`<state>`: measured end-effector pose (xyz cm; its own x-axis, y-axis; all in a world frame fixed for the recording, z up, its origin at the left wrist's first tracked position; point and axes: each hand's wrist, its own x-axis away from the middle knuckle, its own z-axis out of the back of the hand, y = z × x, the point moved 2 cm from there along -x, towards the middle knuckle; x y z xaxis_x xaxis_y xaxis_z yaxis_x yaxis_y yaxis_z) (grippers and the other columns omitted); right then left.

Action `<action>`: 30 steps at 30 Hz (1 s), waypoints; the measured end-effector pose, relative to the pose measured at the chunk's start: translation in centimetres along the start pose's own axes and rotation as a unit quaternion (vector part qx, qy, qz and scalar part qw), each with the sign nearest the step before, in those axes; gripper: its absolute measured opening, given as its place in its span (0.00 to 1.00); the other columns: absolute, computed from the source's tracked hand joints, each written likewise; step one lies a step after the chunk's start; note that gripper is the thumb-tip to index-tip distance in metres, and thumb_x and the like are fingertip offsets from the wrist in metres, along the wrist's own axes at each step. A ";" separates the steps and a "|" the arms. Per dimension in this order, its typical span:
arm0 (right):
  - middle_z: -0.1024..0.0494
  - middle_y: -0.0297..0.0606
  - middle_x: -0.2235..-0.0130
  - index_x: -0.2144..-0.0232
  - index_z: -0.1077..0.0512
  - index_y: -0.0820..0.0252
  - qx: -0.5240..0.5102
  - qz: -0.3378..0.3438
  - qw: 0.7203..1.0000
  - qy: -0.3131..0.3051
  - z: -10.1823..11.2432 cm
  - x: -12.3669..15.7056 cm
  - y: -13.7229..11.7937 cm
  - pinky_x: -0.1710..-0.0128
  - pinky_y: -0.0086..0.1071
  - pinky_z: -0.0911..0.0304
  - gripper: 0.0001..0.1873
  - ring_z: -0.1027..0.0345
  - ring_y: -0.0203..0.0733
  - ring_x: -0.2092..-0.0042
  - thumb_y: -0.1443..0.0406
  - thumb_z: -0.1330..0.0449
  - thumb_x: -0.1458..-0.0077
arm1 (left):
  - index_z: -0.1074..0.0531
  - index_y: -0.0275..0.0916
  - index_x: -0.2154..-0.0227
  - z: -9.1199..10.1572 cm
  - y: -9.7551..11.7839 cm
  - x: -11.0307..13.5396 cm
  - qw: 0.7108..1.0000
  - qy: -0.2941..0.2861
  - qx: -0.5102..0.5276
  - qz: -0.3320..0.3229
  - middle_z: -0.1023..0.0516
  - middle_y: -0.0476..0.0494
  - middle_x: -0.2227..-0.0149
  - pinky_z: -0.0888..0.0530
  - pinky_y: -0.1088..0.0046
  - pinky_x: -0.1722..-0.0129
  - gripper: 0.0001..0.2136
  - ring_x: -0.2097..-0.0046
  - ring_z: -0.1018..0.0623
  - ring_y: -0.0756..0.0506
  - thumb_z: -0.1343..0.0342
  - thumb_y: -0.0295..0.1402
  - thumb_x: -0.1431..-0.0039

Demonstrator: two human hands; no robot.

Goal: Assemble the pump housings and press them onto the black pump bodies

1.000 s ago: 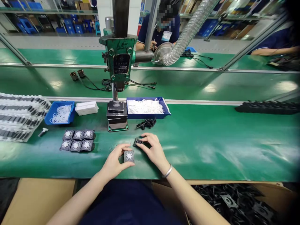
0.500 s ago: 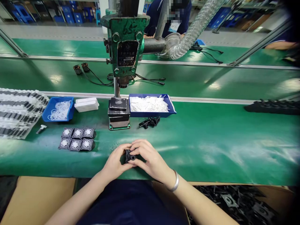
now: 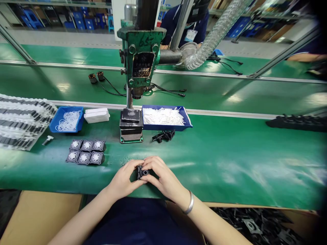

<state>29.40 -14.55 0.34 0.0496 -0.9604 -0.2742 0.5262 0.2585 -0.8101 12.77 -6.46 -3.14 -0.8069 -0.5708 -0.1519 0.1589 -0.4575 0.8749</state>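
Note:
Between my two hands is a small black plastic pump housing (image 3: pixel 143 173) with a round spout facing me. My left hand (image 3: pixel 123 180) grips its left side between thumb and fingers. My right hand (image 3: pixel 161 175), with a silver bangle at the wrist, pinches the right side; its fingers cover part of the piece. To the left, black square parts with white impellers (image 3: pixel 87 157) sit in two rows on the green table (image 3: pixel 219 163). Several loose black parts (image 3: pixel 163 136) lie beyond my hands.
A green press (image 3: pixel 139 58) with a black base (image 3: pixel 131 124) stands ahead. Beside it is a blue tray (image 3: pixel 167 128) of white sticks; farther left, a blue bin (image 3: pixel 79 124) of white rings. Stacked white-and-black parts (image 3: pixel 22 122) fill the far left. A person (image 3: pixel 168 25) is across the bench.
The view has shifted slightly, so the scene sits a little lower and to the right. Both hands keep their hold on the black housing, which has barely turned.

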 end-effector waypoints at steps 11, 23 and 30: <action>0.27 0.38 0.56 0.59 0.31 0.53 -0.010 -0.008 1.000 0.007 -0.5 0.3 0.1 0.48 0.40 0.34 0.06 0.33 0.44 0.50 0.62 0.38 0.38 | 0.32 0.42 0.50 -0.2 0.0 -0.1 1.000 0.025 0.001 -0.011 0.22 0.43 0.54 0.22 0.66 0.52 0.20 0.54 0.21 0.43 0.35 0.32 0.46; 0.30 0.44 0.49 0.50 0.33 0.53 0.096 0.177 0.931 0.304 15.8 -13.5 -8.0 0.48 0.43 0.31 0.15 0.33 0.48 0.45 0.58 0.40 0.38 | 0.27 0.41 0.55 12.9 5.1 -11.5 0.976 0.171 -0.064 -0.120 0.23 0.42 0.56 0.22 0.62 0.53 0.17 0.54 0.22 0.42 0.34 0.38 0.47; 0.36 0.42 0.39 0.32 0.58 0.58 0.124 0.253 0.920 0.273 23.4 -25.9 -16.2 0.55 0.31 0.33 0.34 0.29 0.35 0.50 0.54 0.51 0.33 | 0.29 0.38 0.56 13.5 2.9 -16.0 0.976 0.176 -0.053 -0.119 0.23 0.42 0.59 0.21 0.64 0.57 0.20 0.59 0.20 0.43 0.34 0.42 0.48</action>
<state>39.45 3.73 32.75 -0.0554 -0.5110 -0.8578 0.7341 0.5614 -0.3819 18.46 10.53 7.98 -0.5864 -0.6296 -0.5096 0.0644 -0.6633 0.7456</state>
